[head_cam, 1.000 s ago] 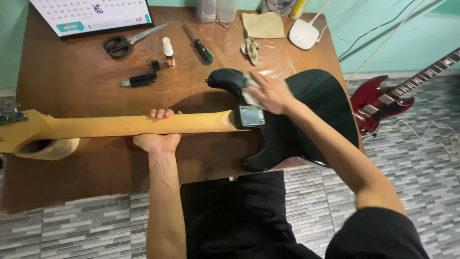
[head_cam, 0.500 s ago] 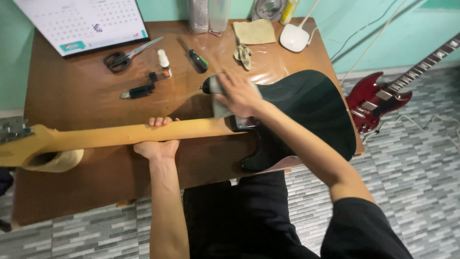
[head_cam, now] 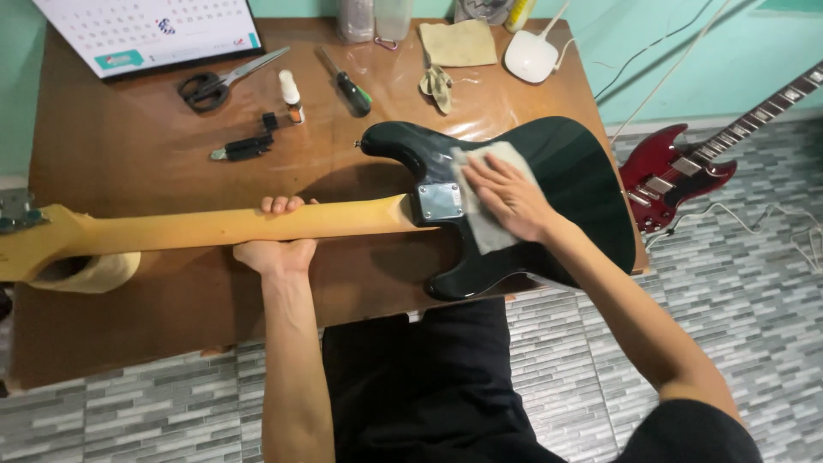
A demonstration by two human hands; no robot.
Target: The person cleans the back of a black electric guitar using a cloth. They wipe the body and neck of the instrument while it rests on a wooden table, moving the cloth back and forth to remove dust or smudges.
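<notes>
A black electric guitar [head_cam: 574, 176] lies face down on the brown table [head_cam: 129, 146], its yellow neck [head_cam: 189, 231] stretching left. My left hand [head_cam: 276, 244] grips the neck from below, fingers curled over its top edge. My right hand [head_cam: 507, 193] presses a pale grey cloth [head_cam: 484, 225] flat against the guitar's back, just right of the metal neck plate [head_cam: 440, 201].
At the table's back lie a calendar [head_cam: 146, 30], scissors [head_cam: 219, 81], a small bottle [head_cam: 291, 90], a screwdriver [head_cam: 347, 84], a black tool [head_cam: 244, 147], a tan cloth [head_cam: 459, 43] and a white device [head_cam: 531, 56]. A red guitar [head_cam: 677, 171] lies on the tiled floor at right.
My right hand with the cloth has slid from the guitar's upper horn down and right to the middle of the body. My left hand stays on the neck.
</notes>
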